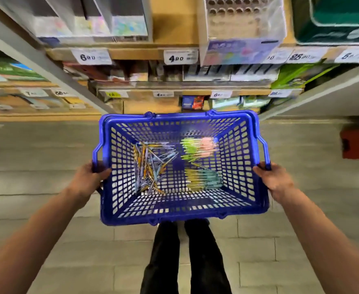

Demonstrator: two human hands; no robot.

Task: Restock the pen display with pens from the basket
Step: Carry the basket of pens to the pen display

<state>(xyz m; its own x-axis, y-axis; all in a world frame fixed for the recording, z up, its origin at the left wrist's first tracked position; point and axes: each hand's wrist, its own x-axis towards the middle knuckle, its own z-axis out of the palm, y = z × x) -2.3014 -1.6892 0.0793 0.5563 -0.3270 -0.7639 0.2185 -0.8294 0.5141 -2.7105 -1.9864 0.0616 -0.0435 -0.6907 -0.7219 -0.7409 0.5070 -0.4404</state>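
Observation:
A blue plastic basket hangs in front of me above the floor. My left hand grips its left rim near the folded handle. My right hand grips the right rim. Inside lie several loose pens in a heap on the left, a bundle of green and pink pens at the far right, and a bundle of yellow and teal pens nearer me. The pen display sits blurred on the shelf ahead, with dark slots of pens.
Store shelves with price tags and boxed stationery rise ahead. A clear-wrapped box stands on the top shelf. An orange-red object sits on the tiled floor at the right. My legs in dark trousers show below the basket.

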